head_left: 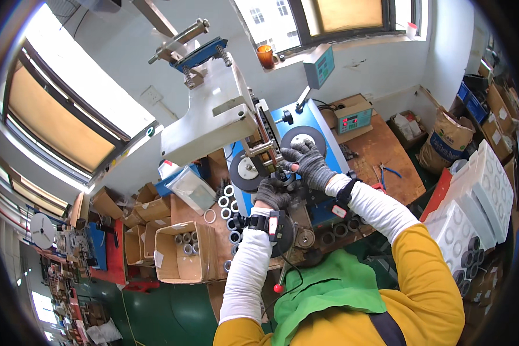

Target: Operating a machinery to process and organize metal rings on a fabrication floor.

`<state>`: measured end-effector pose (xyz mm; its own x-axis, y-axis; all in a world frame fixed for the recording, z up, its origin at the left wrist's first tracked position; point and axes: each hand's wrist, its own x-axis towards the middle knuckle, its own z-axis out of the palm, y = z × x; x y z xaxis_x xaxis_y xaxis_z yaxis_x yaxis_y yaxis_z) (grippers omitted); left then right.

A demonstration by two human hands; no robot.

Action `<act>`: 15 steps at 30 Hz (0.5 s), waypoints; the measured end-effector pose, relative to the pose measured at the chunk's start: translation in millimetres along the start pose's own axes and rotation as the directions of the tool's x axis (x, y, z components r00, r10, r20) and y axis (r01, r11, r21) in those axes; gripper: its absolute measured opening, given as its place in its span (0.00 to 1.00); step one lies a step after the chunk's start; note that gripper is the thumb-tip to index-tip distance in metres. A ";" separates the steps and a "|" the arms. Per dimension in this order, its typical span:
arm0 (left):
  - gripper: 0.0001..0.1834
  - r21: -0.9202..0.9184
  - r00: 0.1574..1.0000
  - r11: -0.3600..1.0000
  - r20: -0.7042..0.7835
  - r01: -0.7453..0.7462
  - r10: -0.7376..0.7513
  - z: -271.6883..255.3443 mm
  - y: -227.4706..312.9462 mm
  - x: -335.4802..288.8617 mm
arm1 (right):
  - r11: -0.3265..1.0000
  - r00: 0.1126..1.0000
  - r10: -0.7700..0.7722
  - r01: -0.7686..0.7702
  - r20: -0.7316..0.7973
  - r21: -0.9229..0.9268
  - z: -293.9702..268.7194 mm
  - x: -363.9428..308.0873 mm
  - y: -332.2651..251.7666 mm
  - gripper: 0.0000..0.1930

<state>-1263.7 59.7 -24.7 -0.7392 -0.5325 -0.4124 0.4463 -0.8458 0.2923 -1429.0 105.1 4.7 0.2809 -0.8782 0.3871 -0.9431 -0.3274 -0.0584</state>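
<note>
My left hand [273,194], in a grey glove with bare fingertips, is at the middle of a bench machine with a blue base [331,130]. Its fingers curl at a dark part whose shape I cannot make out. Just right of it, and a little farther off, my right hand [311,165] wears a matching glove. Its fingers reach toward the machine's metal head [262,151] and look apart, with the thumb below them. Beyond that hand lies a black disc with a pale hub [300,139]; a second black disc [247,169] lies left of the head.
Several white and dark rings [224,201] lie left of the machine. A cardboard box [179,259] holds more rings. A control box with a lit display [353,121] and blue-handled pliers [391,171] are at the right. White plastic trays [478,190] are stacked farther right. The machine's pale arm [207,135] overhangs the left.
</note>
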 end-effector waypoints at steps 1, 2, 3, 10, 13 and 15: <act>0.13 -0.069 0.999 0.997 0.003 -0.045 0.045 -4.0 2.3 3.0 | 0.997 0.995 -0.079 0.079 -0.067 0.003 10.3 -0.5 6.1 0.27; 0.13 -0.069 0.999 0.997 0.004 -0.037 0.037 1.3 0.3 0.3 | 0.988 0.980 -0.152 0.153 -0.127 0.002 8.4 -0.8 8.4 0.28; 0.13 0.003 0.998 0.999 0.060 -0.034 0.033 5.3 0.1 -4.7 | 0.986 0.981 -0.144 0.154 -0.132 0.067 6.4 -2.8 9.3 0.29; 0.16 0.175 0.986 0.981 0.160 -0.080 0.052 -8.7 31.7 -114.2 | 0.971 0.963 -0.239 0.234 -0.128 -0.054 6.8 -0.3 24.3 0.25; 0.14 0.461 0.955 0.853 -0.041 -0.244 0.295 -31.3 45.1 -190.8 | 0.975 0.968 -0.220 0.219 -0.122 -0.020 1.4 -2.5 28.7 0.24; 0.16 0.604 0.928 0.782 -0.183 -0.154 0.325 -125.0 36.0 -221.4 | 0.973 0.964 -0.228 0.229 -0.135 -0.008 2.1 2.5 24.6 0.23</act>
<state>-1020.9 143.1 -30.8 -0.4491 -0.7745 -0.4454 0.1583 -0.5596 0.8135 -1451.2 94.2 2.3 0.4617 -0.7249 0.5112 -0.8550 -0.5171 0.0389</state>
